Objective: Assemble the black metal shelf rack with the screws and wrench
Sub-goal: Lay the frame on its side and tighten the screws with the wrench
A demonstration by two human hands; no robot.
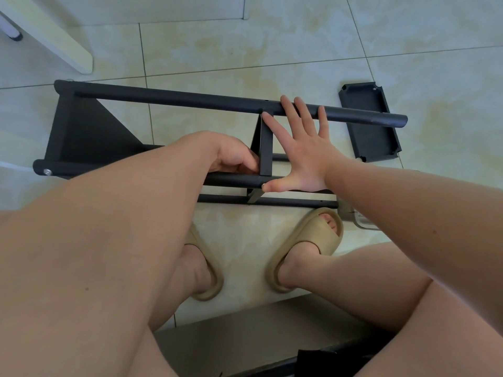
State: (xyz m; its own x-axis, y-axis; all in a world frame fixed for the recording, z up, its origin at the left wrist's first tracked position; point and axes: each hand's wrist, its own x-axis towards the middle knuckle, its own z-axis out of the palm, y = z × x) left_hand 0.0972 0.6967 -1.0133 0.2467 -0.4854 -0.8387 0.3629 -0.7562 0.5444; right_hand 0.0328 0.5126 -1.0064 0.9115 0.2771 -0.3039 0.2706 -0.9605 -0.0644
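Carefully: rack (89,131) sideways on floor (299,50), twelve o'clock; right hand (307,156) fingers spread wide across both poles (190,100), left hand (231,156) fingers curled at middle shelf (266,148), grip hidden. Could skew the shelf if bracing slips.

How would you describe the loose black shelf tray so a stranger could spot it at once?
Find the black rack lying on the tiled floor. Follow its far tube to the right end; the tray lies flat there. It alone is joined to nothing.
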